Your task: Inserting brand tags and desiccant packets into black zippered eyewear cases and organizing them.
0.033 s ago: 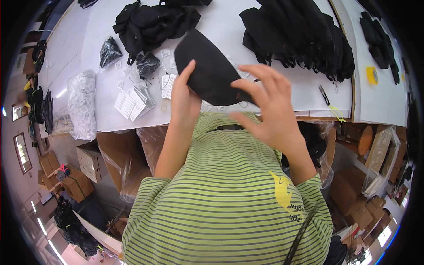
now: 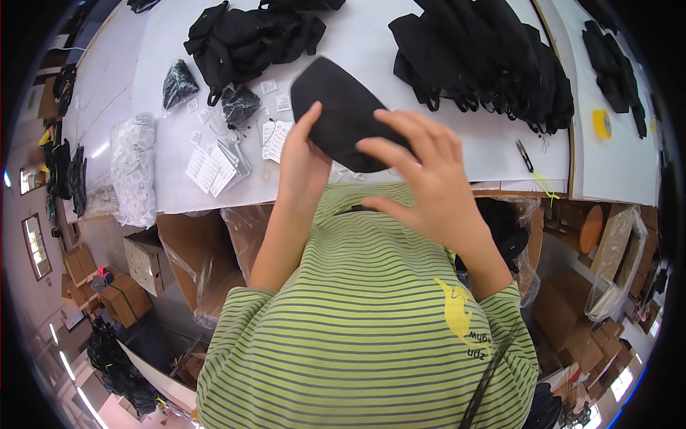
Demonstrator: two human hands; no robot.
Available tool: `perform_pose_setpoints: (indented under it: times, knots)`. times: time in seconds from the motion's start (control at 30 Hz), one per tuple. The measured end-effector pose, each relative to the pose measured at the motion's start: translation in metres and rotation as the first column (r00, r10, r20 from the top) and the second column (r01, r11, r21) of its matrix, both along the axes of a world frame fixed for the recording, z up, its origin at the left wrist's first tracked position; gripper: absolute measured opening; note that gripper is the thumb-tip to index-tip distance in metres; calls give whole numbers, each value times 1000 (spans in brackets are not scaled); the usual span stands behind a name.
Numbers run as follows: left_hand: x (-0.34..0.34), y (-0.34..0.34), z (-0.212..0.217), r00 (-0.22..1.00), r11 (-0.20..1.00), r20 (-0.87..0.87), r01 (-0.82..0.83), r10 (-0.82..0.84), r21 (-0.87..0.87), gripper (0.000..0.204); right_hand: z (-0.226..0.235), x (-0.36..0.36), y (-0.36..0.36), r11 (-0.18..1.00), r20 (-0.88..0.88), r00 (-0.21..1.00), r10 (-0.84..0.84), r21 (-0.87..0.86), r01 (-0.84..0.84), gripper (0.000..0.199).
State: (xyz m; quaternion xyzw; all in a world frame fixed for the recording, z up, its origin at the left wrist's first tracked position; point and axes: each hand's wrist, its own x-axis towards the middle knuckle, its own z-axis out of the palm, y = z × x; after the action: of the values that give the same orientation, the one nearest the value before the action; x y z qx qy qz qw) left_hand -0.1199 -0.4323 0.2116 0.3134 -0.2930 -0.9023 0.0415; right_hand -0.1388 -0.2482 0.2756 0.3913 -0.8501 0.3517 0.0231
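Note:
I hold a black, oval fabric piece [image 2: 336, 104] up over the front edge of the white table [image 2: 429, 136]. My left hand [image 2: 304, 168] grips its lower left edge, thumb raised along the side. On its lower right part lies my right hand [image 2: 421, 182], fingers spread over the fabric. The part of the piece under my fingers is hidden. My green striped shirt fills the lower middle of the view.
Piles of black fabric goods [image 2: 250, 32] [image 2: 486, 57] lie at the back of the table. Two small bagged black items [image 2: 179, 82] [image 2: 239, 106], paper tags [image 2: 214, 164], a bundle of clear bags [image 2: 132, 168], scissors [image 2: 524, 154] and a yellow tape roll [image 2: 602, 124] lie around. Cardboard boxes [image 2: 146, 264] stand below.

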Motion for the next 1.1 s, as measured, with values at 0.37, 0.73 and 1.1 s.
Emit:
perform_pose_setpoints:
  times: [0.37, 0.73, 1.1]
  knots:
    - [28, -28, -6, 886, 581, -182, 114, -427, -806, 67, -39, -23, 18, 867, 515, 857, 34, -442, 231, 35]
    - [24, -46, -84, 674, 215, 341, 599, -655, -771, 20, -100, -12, 76, 913, 323, 901, -289, -189, 361, 21]
    - [29, -14, -173, 910, -172, 346, 312, -230, -935, 28, -191, 27, 89, 850, 39, 885, -464, 302, 432, 43]
